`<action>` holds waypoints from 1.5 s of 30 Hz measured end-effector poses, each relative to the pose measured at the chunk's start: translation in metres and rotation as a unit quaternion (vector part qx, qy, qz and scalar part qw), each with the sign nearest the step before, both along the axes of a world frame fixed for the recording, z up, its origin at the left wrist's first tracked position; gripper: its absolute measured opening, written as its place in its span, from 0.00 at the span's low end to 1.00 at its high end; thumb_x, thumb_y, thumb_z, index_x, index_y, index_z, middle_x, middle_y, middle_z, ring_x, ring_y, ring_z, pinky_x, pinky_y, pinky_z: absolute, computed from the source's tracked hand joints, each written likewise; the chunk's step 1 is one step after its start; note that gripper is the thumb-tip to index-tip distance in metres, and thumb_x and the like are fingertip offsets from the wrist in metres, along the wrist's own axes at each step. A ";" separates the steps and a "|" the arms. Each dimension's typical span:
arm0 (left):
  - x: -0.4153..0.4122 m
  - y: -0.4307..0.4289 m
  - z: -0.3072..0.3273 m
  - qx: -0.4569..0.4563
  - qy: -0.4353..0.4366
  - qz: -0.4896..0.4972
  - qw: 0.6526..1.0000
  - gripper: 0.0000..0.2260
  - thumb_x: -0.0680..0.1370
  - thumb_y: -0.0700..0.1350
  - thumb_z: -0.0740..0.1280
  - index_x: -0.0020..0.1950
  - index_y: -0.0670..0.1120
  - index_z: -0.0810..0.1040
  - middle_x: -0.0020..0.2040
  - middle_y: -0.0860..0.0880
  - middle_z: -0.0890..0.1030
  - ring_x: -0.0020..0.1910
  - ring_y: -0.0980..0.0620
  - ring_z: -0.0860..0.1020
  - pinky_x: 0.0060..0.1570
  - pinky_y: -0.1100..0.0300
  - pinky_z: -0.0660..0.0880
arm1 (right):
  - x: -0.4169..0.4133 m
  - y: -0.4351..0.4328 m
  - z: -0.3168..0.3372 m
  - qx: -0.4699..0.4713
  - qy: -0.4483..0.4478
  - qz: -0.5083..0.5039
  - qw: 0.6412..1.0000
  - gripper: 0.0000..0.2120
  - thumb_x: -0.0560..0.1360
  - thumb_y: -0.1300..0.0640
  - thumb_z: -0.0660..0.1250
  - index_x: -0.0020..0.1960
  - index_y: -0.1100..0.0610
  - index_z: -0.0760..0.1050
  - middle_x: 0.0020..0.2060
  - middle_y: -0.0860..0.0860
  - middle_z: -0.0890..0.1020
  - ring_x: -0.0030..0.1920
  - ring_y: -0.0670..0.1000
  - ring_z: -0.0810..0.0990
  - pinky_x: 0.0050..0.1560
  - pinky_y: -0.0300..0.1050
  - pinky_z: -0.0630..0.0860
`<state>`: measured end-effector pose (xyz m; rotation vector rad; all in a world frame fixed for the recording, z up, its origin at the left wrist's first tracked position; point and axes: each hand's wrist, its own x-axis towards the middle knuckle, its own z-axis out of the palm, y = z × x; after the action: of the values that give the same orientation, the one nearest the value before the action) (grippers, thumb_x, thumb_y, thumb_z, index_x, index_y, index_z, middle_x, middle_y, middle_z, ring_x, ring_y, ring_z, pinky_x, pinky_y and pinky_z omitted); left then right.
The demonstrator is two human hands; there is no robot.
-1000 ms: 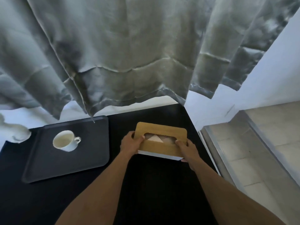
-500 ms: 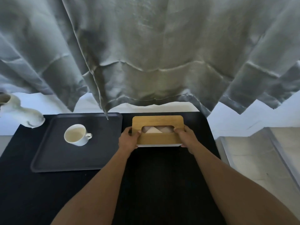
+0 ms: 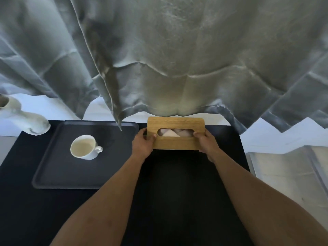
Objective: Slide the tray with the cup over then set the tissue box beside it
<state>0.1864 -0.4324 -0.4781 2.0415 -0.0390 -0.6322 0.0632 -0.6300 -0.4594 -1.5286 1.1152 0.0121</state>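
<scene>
Wood-topped and pale, the tissue box (image 3: pixel 175 133) is being gripped at both short ends: the left hand (image 3: pixel 142 146) is clasping its left end with the thumb lying on the lid, and the right hand (image 3: pixel 205 142) is clasping the right end in the same way, thumb resting at the edge of the oval slot. Both hands are closing on the box, neither one lying slack. The box is sitting toward the far edge of the black desk (image 3: pixel 186 192), right of centre, with its long side running left to right; whether its base is resting on the desk or hanging just above it cannot be told from here.

Just to the left, the dark grey tray (image 3: pixel 58 178) is lying flat with the white cup (image 3: pixel 84 147) standing upright on it, handle pointing right. The tray's right rim is lying close to the left hand, so box and tray are looking like neighbours already. The sliding step is appearing finished, and the placing step is seeming close to its end: what is remaining is to settle the box, if it is not down yet, and let go.

A folded tissue is showing through the slot. Beyond, a grey curtain (image 3: pixel 177 59) is hanging over the far edge, its hem nearly reaching the box and tray, and a white vase (image 3: pixel 26 121) is standing at the far left.
</scene>
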 end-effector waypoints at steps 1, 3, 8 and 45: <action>0.001 0.000 0.000 0.002 -0.001 0.001 1.000 0.24 0.76 0.53 0.68 0.71 0.49 0.69 0.64 0.45 0.75 0.60 0.41 0.77 0.52 0.42 0.81 | 0.002 -0.001 -0.001 0.001 0.002 0.000 1.000 0.25 0.77 0.48 0.62 0.73 0.49 0.64 0.67 0.53 0.70 0.65 0.56 0.70 0.65 0.61 0.70; 0.004 -0.001 -0.001 0.007 -0.005 -0.001 1.000 0.25 0.75 0.55 0.68 0.70 0.50 0.70 0.64 0.43 0.77 0.61 0.41 0.77 0.54 0.40 0.79 | 0.005 -0.003 -0.002 -0.001 0.008 0.002 1.000 0.25 0.77 0.47 0.62 0.73 0.49 0.65 0.67 0.54 0.71 0.64 0.56 0.71 0.63 0.60 0.72; 0.011 -0.007 -0.007 0.032 -0.018 -0.021 0.999 0.30 0.72 0.63 0.65 0.70 0.52 0.70 0.61 0.44 0.79 0.60 0.41 0.78 0.54 0.40 0.79 | 0.014 -0.006 -0.001 -0.015 0.032 0.010 0.999 0.23 0.78 0.46 0.60 0.71 0.51 0.65 0.64 0.54 0.72 0.63 0.57 0.72 0.62 0.59 0.73; -0.043 0.048 0.055 0.105 -0.141 -0.074 0.982 0.24 0.80 0.53 0.61 0.73 0.45 0.66 0.69 0.39 0.70 0.68 0.39 0.71 0.66 0.43 0.68 | -0.035 0.055 0.050 -0.299 0.026 0.145 0.943 0.23 0.80 0.49 0.57 0.71 0.59 0.64 0.66 0.61 0.72 0.67 0.63 0.69 0.66 0.57 0.66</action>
<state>0.1433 -0.3841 -0.4230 2.3375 -0.3047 -0.4486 0.0280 -0.5753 -0.4097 -2.2415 0.9683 -0.0938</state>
